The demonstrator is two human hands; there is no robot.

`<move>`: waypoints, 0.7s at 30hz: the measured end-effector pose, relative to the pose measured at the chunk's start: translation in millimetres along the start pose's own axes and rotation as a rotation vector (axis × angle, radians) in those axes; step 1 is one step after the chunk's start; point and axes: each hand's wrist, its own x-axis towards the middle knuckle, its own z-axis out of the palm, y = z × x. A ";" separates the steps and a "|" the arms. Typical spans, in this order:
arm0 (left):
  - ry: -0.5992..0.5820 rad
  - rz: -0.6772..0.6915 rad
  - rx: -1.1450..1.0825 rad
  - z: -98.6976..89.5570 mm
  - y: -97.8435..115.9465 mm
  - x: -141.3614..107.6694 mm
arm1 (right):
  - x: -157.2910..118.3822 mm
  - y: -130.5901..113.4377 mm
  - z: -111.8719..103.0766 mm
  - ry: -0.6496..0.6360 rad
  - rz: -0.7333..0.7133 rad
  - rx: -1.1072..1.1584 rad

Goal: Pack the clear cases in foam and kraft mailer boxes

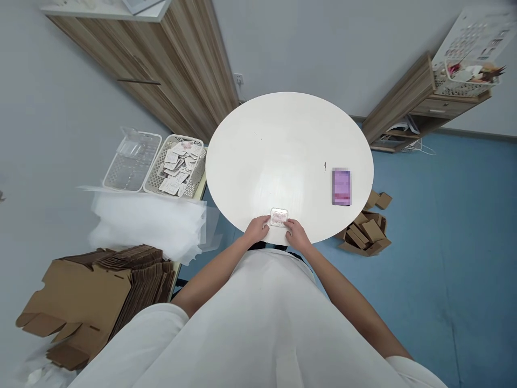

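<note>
A small clear plastic case [279,217] with rows of small pinkish pieces in it lies near the front edge of the round white table [283,140]. My left hand [257,228] touches its left side with the fingertips, thumb apart from the fingers. At its right side, my right hand [297,234] has its fingertips on the lower corner. Both hands rest at the table's edge. A pixelated purple rectangular object [341,187] lies on the right part of the table.
Left of the table are a basket of cards [197,178], a basket with clear plastic [109,172], white sheets [145,221] and folded cardboard boxes [89,291]. Small brown boxes [369,231] sit on the floor at right. Wooden cabinets [181,59] stand behind.
</note>
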 end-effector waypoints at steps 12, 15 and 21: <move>-0.028 0.281 0.331 -28.7 -22.6 8.3 | 38.5 -9.1 -9.8 -0.054 -0.305 -0.453; -0.015 0.296 0.322 -36.4 -31.1 6.1 | 42.1 -5.6 -9.1 -0.069 -0.360 -0.502; -0.028 0.282 0.329 -45.9 -44.5 -0.8 | 41.1 -5.3 4.5 -0.034 -0.337 -0.525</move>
